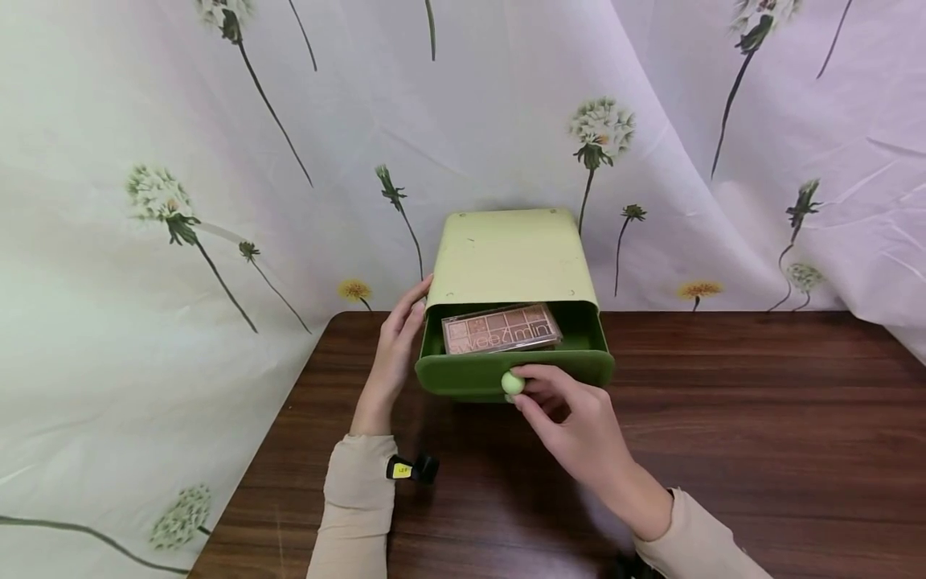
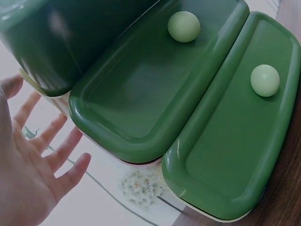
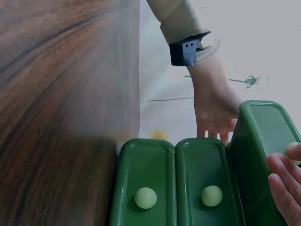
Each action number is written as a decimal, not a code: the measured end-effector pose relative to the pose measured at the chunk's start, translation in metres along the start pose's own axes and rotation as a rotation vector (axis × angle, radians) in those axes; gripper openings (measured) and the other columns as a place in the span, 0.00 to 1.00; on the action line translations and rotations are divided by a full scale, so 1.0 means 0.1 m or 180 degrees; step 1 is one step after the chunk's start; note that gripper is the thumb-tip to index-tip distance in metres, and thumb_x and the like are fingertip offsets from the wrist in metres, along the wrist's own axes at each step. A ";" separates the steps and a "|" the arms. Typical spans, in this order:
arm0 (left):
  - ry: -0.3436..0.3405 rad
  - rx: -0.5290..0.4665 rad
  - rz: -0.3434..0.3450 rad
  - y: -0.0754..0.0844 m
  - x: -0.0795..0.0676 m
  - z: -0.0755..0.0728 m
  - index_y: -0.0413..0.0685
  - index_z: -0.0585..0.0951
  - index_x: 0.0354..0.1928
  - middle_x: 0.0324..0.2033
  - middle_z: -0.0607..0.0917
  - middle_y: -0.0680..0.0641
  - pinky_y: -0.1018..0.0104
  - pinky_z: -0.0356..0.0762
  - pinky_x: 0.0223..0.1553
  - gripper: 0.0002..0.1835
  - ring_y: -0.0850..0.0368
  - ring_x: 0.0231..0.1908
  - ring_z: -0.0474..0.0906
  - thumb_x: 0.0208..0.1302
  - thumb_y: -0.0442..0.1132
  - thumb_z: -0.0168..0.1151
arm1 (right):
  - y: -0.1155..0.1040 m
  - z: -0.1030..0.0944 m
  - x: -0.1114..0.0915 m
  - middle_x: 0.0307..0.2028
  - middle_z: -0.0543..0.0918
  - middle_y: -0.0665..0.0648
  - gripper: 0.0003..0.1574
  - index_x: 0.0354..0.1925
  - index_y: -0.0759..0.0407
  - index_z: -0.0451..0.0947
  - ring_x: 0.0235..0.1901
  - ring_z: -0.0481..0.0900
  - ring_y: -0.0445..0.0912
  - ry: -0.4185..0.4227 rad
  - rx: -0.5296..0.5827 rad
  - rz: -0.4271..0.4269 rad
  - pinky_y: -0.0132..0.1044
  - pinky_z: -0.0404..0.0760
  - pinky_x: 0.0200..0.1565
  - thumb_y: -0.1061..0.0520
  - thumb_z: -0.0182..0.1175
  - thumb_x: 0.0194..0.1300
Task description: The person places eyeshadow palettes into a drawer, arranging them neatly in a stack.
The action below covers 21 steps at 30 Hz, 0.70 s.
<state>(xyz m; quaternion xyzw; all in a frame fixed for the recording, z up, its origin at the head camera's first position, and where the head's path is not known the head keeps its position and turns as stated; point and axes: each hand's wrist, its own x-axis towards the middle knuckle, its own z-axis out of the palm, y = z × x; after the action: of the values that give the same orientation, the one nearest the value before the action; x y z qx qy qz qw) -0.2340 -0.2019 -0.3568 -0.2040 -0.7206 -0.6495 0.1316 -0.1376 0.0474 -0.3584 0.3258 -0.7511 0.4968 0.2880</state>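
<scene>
A small cream-topped cabinet (image 1: 515,256) with green drawers stands on the table. Its top drawer (image 1: 448,373) is pulled out, and an eyeshadow palette (image 1: 501,329) with several pans lies tilted inside. My right hand (image 1: 579,418) pinches the round light-green knob (image 1: 513,383) of that drawer between thumb and fingers. In the right wrist view, the right fingers (image 3: 283,188) show at the drawer front. Against the cabinet's left side, my left hand (image 1: 394,346) is placed with its fingers spread, as the left wrist view shows the hand (image 2: 37,165) from the palm side.
Below the open drawer, the middle drawer (image 2: 136,94) and bottom drawer (image 2: 225,150) are closed, each with a round knob. The dark wooden table (image 1: 745,434) extends to the right. Behind it hangs a white cloth (image 1: 499,121) printed with dandelions.
</scene>
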 end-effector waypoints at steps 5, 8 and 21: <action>-0.0015 0.0014 0.0011 0.00 0.00 0.00 0.50 0.66 0.74 0.71 0.66 0.50 0.48 0.59 0.66 0.24 0.55 0.70 0.58 0.80 0.43 0.43 | 0.05 0.02 0.04 0.35 0.88 0.50 0.24 0.50 0.56 0.82 0.31 0.85 0.38 0.0024 -0.0080 0.0009 0.27 0.79 0.32 0.71 0.71 0.55; -0.0026 0.0029 0.0029 0.00 0.00 -0.01 0.50 0.66 0.74 0.71 0.65 0.50 0.49 0.58 0.66 0.24 0.56 0.70 0.58 0.80 0.42 0.42 | 0.07 0.04 0.07 0.34 0.88 0.50 0.25 0.50 0.56 0.82 0.30 0.84 0.39 0.0056 -0.0115 -0.0026 0.27 0.79 0.32 0.71 0.71 0.55; -0.0028 0.0110 0.0092 -0.02 0.00 -0.01 0.53 0.67 0.73 0.70 0.67 0.54 0.51 0.53 0.69 0.23 0.60 0.71 0.57 0.80 0.43 0.42 | 0.19 0.10 0.17 0.34 0.87 0.50 0.22 0.51 0.57 0.81 0.31 0.83 0.39 0.0086 -0.0153 0.0101 0.32 0.79 0.30 0.67 0.70 0.58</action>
<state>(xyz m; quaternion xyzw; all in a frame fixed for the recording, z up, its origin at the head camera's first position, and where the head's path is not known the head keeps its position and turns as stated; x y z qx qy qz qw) -0.2351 -0.2034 -0.3579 -0.2150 -0.7292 -0.6341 0.1413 -0.1642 0.0401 -0.3600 0.3001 -0.7639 0.4875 0.2979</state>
